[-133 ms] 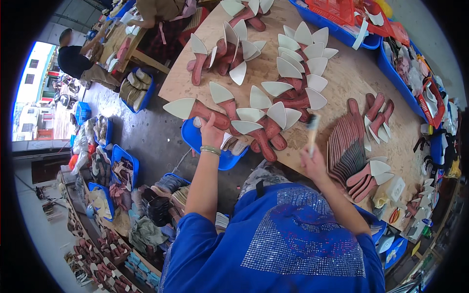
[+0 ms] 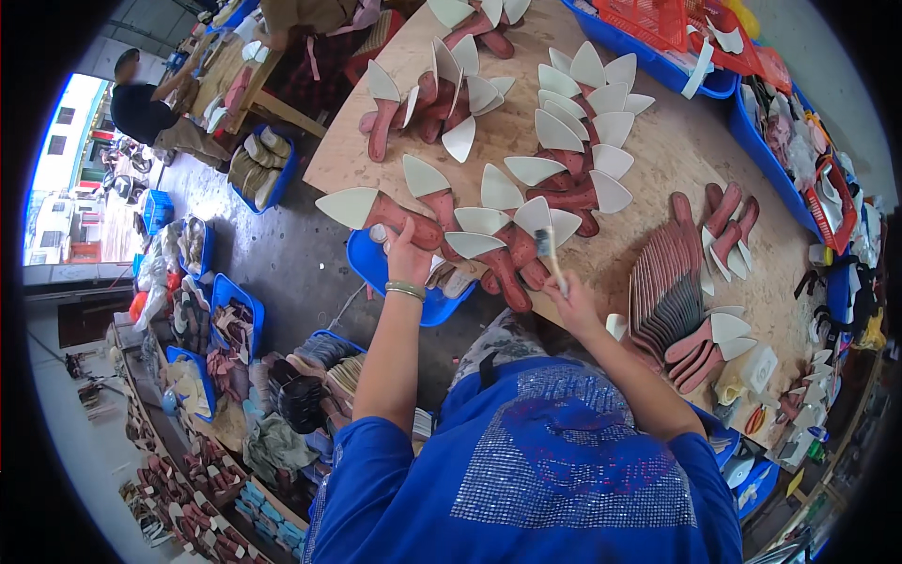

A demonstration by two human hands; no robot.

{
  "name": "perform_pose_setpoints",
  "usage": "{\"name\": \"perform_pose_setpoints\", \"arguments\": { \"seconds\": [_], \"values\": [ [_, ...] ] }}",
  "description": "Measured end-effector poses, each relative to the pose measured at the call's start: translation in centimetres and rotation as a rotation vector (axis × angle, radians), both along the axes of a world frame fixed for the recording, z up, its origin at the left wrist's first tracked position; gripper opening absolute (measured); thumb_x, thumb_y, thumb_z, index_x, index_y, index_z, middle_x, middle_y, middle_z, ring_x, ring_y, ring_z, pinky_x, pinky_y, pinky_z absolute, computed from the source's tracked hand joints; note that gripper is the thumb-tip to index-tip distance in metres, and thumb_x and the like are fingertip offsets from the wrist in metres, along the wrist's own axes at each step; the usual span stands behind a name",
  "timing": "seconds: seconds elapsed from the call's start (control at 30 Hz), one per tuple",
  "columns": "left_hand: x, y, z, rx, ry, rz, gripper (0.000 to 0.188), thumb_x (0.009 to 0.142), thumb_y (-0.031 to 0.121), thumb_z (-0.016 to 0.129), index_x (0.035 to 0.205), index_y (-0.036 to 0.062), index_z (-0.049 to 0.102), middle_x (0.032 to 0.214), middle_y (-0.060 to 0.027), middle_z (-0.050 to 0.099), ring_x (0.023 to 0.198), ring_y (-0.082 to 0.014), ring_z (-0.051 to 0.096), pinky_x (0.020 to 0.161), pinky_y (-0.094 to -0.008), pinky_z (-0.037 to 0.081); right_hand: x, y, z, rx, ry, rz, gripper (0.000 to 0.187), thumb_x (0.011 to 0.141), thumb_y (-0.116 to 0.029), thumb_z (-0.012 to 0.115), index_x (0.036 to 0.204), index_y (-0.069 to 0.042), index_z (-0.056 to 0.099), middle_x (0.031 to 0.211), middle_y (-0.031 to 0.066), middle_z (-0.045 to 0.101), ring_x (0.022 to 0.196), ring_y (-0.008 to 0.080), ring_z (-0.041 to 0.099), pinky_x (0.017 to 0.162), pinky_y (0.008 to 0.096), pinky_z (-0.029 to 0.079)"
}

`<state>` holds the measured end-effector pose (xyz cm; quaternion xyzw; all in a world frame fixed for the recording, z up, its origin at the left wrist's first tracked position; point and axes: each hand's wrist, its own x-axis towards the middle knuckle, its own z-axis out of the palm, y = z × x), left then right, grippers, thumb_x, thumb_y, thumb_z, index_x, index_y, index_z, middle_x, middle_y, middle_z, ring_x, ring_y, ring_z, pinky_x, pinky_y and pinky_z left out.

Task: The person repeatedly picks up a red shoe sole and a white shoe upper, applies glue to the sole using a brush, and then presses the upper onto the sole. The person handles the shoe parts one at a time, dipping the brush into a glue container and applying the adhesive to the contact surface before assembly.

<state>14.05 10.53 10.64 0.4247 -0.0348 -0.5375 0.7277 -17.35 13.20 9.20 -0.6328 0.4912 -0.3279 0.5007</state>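
My left hand (image 2: 407, 256) is closed on the heel part of a reddish-brown shoe insole (image 2: 383, 211) with a pointed white toe piece, at the table's near left edge. In my right hand (image 2: 572, 303) is a brush (image 2: 552, 258) with a pale handle and dark bristles with light tips, raised in front of several insoles with white toes (image 2: 533, 218). More such insoles (image 2: 566, 193) lie in overlapping clusters farther up the wooden table (image 2: 648, 141). To the right of my right hand stands a fanned stack of reddish-brown insoles (image 2: 665, 282).
A blue bin (image 2: 368, 258) sits below the table edge by my left hand. Blue bins (image 2: 648, 61) and red baskets (image 2: 639, 21) line the far right side. A clear plastic container (image 2: 759, 368) stands at the right. One person (image 2: 141, 113) works at another table, far left.
My right hand has moved left with the brush, toward the nearer insoles. My left hand and its insole stay nearly where they were.
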Motion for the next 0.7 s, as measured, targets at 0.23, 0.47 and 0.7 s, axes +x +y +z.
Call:
{"name": "perform_pose_setpoints", "arguments": {
  "seconds": [0.23,0.47,0.7],
  "values": [
    [1.0,0.6,-2.2,0.019,0.110,0.034,0.051,0.098,0.011,0.051,0.141,0.0185,0.026,0.133,-0.0136,0.049,0.116,-0.0342,0.056,0.093,-0.0503,0.050,6.6,-4.2,-2.9,0.080,0.057,-0.032,0.014,0.087,-0.012,0.065,0.099,-0.007,0.059,0.086,0.0126,0.066,0.082,0.0303,0.066,0.071,0.0387,0.050],
    [0.4,1.0,-1.2,0.031,0.159,0.040,0.046,0.097,0.011,0.052,0.137,0.0172,0.031,0.125,-0.0122,0.053,0.112,-0.0317,0.058,0.093,-0.0487,0.050,10.4,-6.6,-3.0,0.063,0.150,0.062,0.016,0.084,-0.012,0.068,0.092,-0.004,0.056,0.086,0.0153,0.064,0.079,0.0337,0.063,0.071,0.0398,0.049],
    [3.3,1.6,-2.1,-0.082,0.151,0.118,0.050,0.097,0.009,0.053,0.140,0.0185,0.030,0.124,-0.0124,0.054,0.108,-0.0296,0.060,0.091,-0.0477,0.052,9.1,-6.7,-2.9,0.024,0.079,0.056,0.015,0.085,-0.011,0.067,0.089,-0.004,0.055,0.087,0.0119,0.066,0.076,0.0298,0.065,0.071,0.0380,0.049]
  ]
}}
